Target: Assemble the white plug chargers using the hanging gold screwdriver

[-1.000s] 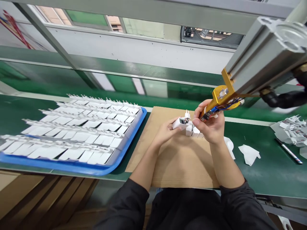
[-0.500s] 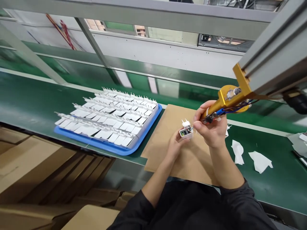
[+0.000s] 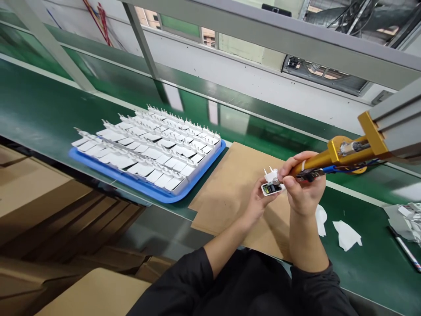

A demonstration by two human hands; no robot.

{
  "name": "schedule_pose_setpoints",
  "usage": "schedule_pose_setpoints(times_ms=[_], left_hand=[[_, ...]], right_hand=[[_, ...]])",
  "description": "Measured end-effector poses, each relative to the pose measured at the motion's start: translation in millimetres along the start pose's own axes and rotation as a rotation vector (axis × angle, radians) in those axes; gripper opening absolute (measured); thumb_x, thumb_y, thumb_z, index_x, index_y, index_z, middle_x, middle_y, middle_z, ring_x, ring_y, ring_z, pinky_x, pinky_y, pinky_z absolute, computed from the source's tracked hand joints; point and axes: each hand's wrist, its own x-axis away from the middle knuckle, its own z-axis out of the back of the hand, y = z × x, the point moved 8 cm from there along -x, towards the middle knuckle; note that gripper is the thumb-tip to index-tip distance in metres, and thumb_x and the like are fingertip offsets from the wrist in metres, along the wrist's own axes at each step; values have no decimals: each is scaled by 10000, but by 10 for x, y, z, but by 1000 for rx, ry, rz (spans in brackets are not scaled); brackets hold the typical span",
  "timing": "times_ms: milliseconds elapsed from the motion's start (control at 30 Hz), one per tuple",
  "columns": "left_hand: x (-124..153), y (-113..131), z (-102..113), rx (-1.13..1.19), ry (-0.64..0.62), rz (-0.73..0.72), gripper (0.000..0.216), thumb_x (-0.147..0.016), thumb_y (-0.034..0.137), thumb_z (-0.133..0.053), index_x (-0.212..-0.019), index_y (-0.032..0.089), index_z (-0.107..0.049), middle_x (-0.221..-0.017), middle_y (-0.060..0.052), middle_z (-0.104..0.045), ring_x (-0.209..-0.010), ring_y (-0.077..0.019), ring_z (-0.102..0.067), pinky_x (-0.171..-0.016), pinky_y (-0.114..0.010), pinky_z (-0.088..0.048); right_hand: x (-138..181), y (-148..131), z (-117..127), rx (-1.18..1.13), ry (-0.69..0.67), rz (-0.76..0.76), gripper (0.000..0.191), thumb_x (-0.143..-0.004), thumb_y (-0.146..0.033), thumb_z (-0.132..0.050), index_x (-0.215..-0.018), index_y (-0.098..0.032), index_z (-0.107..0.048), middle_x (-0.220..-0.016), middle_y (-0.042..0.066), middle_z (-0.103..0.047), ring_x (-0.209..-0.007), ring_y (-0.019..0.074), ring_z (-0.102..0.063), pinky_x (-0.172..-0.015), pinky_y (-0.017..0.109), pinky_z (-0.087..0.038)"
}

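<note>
Head: plug casing (image 3: pixel 270 189) in left hand (image 3: pixel 257 201), beside right hand (image 3: pixel 305 193), contact unclear.

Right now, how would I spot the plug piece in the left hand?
Find the blue tray, then brown cardboard to its right. Over it, the left hand holds the white plug piece. Unlike the white pieces rowed in the tray, it is held singly, beside the gold tool.

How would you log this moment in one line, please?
left hand: holds open white plug adapter | right hand: grips gold-coloured tool, tip close to adapter | blue tray: rows of white plug adapters
</note>
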Motion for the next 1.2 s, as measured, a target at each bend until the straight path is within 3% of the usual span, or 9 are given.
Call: schedule_pose_setpoints(times_ms=[200, 533, 1200], left_hand=[[-44, -96, -105, 108, 8, 49, 627, -547, 327, -990, -1073, 235, -661, -1115, -28, -748, -1135, -268, -677, -1069, -426, -482], [-61, -248, -55, 102, 31, 77, 634, -550, 364, -992, -1109, 222, -729, -1106, -40, -756, -1114, -279, -678, -1069, -421, -467], [-84, -212, -213, 244, -62, 123, 670, -501, 295, -1010, -1105, 199, -738, -1168, -75, -756, -1272, -356, -636, -1177, -527, -426]], right_hand=[[1, -7, 24, -10, -11, -39, 346, -840, -398, -831, -1104, -316, -621, -795, -33, -608, -647, 149, -583, -558, 302, -524], [-18, -27, 69, 58, 0, -4, 354, -833, -425, -824, -1081, -298, -606, -766, -38, -591, -594, 149, -581, -537, 310, -498], [-18, -86, 59, 11, 41, 16, 361, -802, -362, -856, -1078, -274, -640, -747, -45, -626, -613, 148, -605, -571, 304, -525]])
